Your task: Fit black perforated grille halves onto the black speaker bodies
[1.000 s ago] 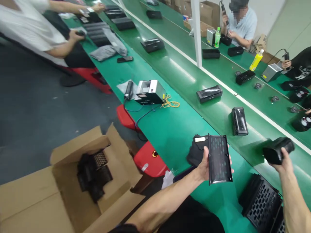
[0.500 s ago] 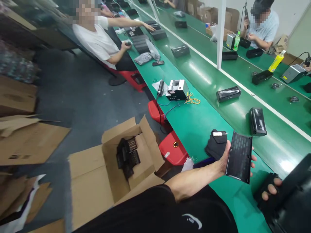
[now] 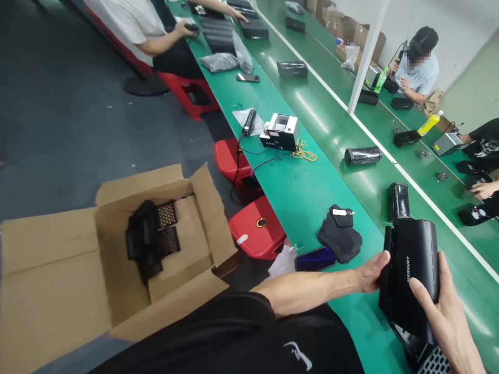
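Your right hand (image 3: pixel 444 317) wraps its fingers over a black speaker (image 3: pixel 415 270), held above the near edge of the green table (image 3: pixel 312 192). Your left hand (image 3: pixel 372 270) grips the speaker's left side, fingers hidden behind it. A black cloth (image 3: pixel 339 236) and a phone (image 3: pixel 315 258) lie just left.

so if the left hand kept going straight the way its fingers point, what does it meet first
The left hand points right, and its fingers are already against the black speaker body that the right hand grips, so that is probably what it meets first.
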Action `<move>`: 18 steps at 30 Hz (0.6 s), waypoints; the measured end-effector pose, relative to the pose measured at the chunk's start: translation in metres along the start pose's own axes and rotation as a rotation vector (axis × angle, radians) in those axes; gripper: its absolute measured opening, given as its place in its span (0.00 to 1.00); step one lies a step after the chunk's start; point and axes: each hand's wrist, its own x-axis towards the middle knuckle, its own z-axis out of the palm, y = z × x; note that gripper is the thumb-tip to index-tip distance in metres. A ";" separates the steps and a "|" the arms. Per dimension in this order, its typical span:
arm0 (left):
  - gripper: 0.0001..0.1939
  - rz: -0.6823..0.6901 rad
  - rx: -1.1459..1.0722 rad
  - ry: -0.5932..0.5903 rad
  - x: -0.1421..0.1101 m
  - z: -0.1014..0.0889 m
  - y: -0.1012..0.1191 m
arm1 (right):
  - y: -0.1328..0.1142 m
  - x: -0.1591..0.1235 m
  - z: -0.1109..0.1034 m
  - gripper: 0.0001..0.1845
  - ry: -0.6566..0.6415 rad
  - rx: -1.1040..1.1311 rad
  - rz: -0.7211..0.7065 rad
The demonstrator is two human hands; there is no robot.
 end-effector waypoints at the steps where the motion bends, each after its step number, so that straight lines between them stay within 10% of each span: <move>1: 0.46 0.007 -0.012 0.018 0.001 0.002 0.002 | -0.002 0.002 0.002 0.66 -0.004 -0.028 0.001; 18: 0.54 0.046 -0.197 0.093 0.011 0.004 -0.001 | 0.019 0.022 0.010 0.63 -0.128 -0.102 -0.025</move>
